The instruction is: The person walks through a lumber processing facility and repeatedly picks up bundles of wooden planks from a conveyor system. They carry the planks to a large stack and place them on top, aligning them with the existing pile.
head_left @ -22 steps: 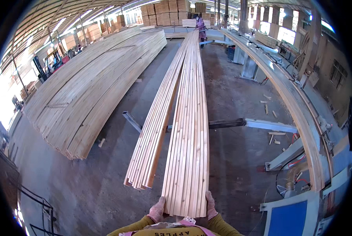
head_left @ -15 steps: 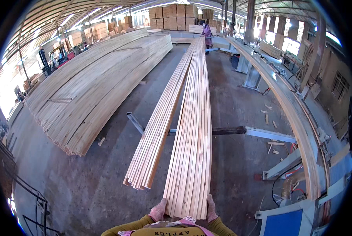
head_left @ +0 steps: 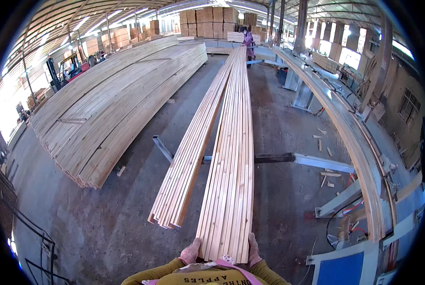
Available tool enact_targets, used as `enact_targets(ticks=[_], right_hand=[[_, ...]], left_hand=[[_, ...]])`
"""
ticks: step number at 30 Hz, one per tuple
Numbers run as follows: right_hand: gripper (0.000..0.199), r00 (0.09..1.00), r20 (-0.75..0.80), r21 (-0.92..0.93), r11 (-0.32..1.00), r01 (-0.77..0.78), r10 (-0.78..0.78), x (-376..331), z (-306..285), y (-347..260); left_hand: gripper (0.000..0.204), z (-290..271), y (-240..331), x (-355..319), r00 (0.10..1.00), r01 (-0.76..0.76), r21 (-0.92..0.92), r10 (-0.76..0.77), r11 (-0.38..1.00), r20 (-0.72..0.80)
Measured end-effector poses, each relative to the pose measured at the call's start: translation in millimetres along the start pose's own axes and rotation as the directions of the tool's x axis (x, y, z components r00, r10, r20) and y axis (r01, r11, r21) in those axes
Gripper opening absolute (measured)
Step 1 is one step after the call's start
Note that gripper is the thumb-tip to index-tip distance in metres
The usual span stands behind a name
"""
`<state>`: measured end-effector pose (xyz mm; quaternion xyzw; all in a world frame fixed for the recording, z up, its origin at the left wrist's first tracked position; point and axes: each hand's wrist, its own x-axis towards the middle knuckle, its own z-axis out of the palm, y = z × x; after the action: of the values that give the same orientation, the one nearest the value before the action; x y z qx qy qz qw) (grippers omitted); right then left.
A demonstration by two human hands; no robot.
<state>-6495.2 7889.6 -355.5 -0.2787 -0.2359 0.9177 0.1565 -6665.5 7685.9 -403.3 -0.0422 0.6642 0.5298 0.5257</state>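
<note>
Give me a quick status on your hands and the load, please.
Left hand and right hand gripping near end of long pale wooden slat bundle. Second slat bundle alongside, left. Person at far end.

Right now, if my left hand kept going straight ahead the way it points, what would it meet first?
Probably the near end of the second long bundle of pale wooden strips, lying left of the carried pale strip bundle; depth is unclear, so the left hand might pass it.

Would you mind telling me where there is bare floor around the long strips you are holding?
Bare concrete lies between the big plank stack and the left strip bundle, and right of the held bundle up to the curved rail, apart from scattered offcuts. It is crowded where the left hand and right hand grip.
</note>
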Motion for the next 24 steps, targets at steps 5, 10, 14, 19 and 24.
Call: enact_targets(ticks=[5,10,14,19,24], right_hand=[[0.092,1.000,-0.002,-0.037,0.999,0.013,-0.013,4,-3,3],[0.094,0.997,-0.032,-0.077,0.995,0.071,-0.073,12,-21,5],[0.095,0.999,-0.012,-0.062,0.997,0.045,-0.046,12,-18,7],[0.095,1.000,0.014,-0.028,0.999,0.025,-0.025,16,-27,9],[0.091,1.000,0.024,-0.015,1.000,0.003,-0.003,13,-22,12]], left_hand=[[0.034,-27,-32,17,0.912,-0.404,0.581,0.363,0.706,0.194],[0.037,-1,15,-19,0.926,-0.353,0.671,0.345,0.652,0.152],[0.042,6,20,-24,0.980,-0.189,0.371,0.200,0.909,0.009],[0.043,-2,9,-15,0.942,-0.322,0.576,0.316,0.751,0.115],[0.048,-16,-24,31,0.972,-0.235,0.221,0.221,0.947,0.083]])
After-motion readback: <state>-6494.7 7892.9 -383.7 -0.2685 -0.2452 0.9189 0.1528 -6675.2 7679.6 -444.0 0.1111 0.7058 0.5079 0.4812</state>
